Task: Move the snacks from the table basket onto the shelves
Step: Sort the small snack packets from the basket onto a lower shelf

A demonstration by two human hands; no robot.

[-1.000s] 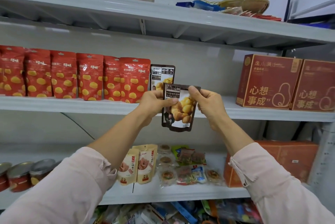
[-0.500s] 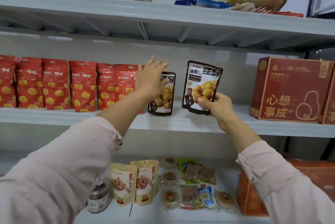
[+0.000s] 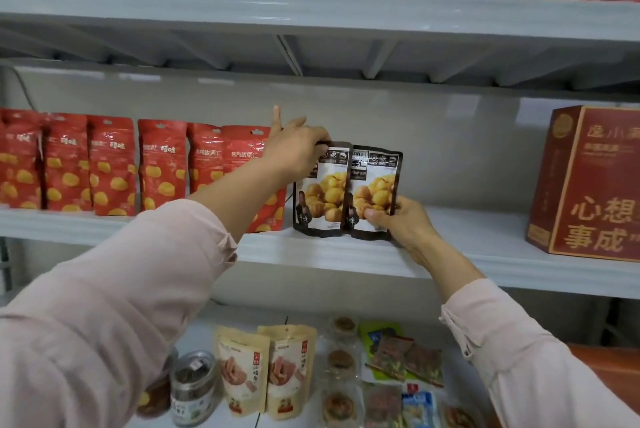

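Observation:
Two dark brown chestnut pouches stand side by side on the middle shelf (image 3: 467,247). My right hand (image 3: 401,219) grips the lower edge of the right pouch (image 3: 375,185). At the top left corner of the left pouch (image 3: 322,195), my left hand (image 3: 294,147) pinches it with curled fingers, the index finger pointing up. The right pouch overlaps the left one slightly. The table basket is out of view.
A row of red chestnut bags (image 3: 114,164) fills the middle shelf to the left. A red gift box (image 3: 588,185) stands at the right. The lower shelf holds beige pouches (image 3: 266,372), a jar (image 3: 194,386) and small wrapped snacks (image 3: 391,365). Cups and a straw hat lie on the top shelf.
My right hand has brought its pouch down and left onto the shelf beside the standing pouch. My left hand, open before, now pinches the standing pouch's top.

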